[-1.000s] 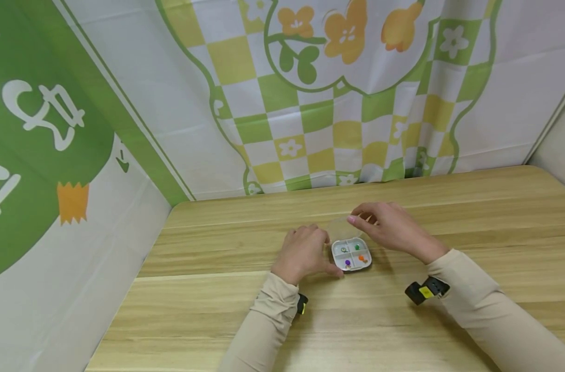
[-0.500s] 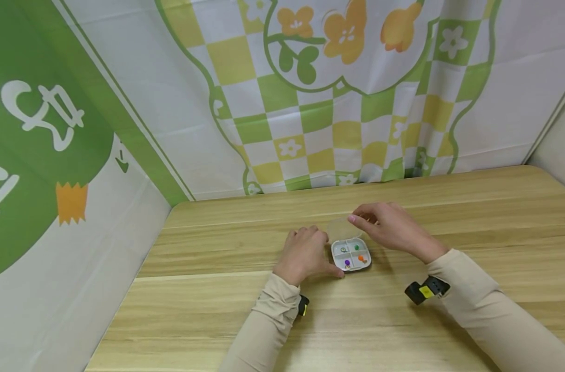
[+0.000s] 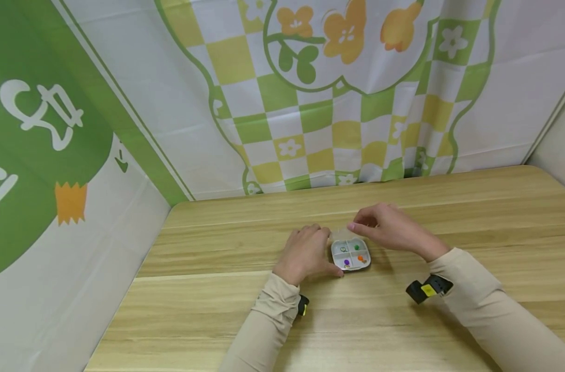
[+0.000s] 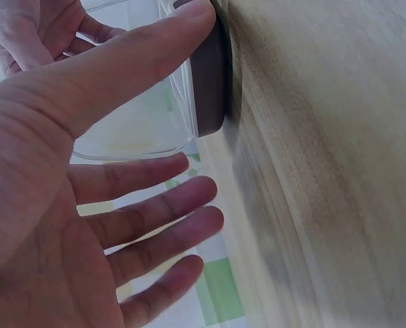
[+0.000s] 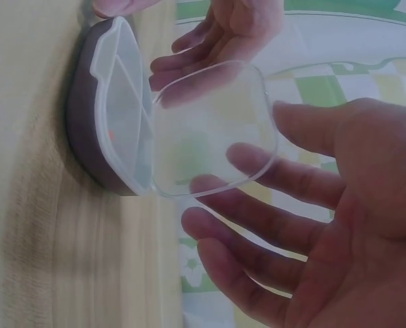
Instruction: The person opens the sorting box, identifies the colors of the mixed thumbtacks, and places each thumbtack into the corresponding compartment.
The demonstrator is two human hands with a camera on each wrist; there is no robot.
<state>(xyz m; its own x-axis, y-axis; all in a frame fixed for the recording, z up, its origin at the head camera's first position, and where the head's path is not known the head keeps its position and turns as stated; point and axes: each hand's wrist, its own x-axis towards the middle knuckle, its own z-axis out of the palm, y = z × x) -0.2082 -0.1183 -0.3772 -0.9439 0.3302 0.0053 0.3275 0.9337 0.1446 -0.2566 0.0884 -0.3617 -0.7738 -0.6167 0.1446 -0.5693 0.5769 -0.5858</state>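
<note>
A small pill box with a dark base and a white inside split into several compartments sits on the table. Purple, orange and green bits show in the compartments; their kind is too small to tell. Its clear lid stands raised at the back. My right hand pinches the lid's edge, thumb on one face and index finger behind it. My left hand is at the box's left side, its thumb touching the near corner. In the left wrist view its other fingers lie fairly straight by the back corner.
The wooden table runs back to a green, yellow and white checked cloth hanging behind it. A green and white cloth hangs at the left. Each wrist wears a black strap.
My right hand has tilted the lid, so its raised edge now appears lower and nearer the box. The left hand and the box have hardly moved.
</note>
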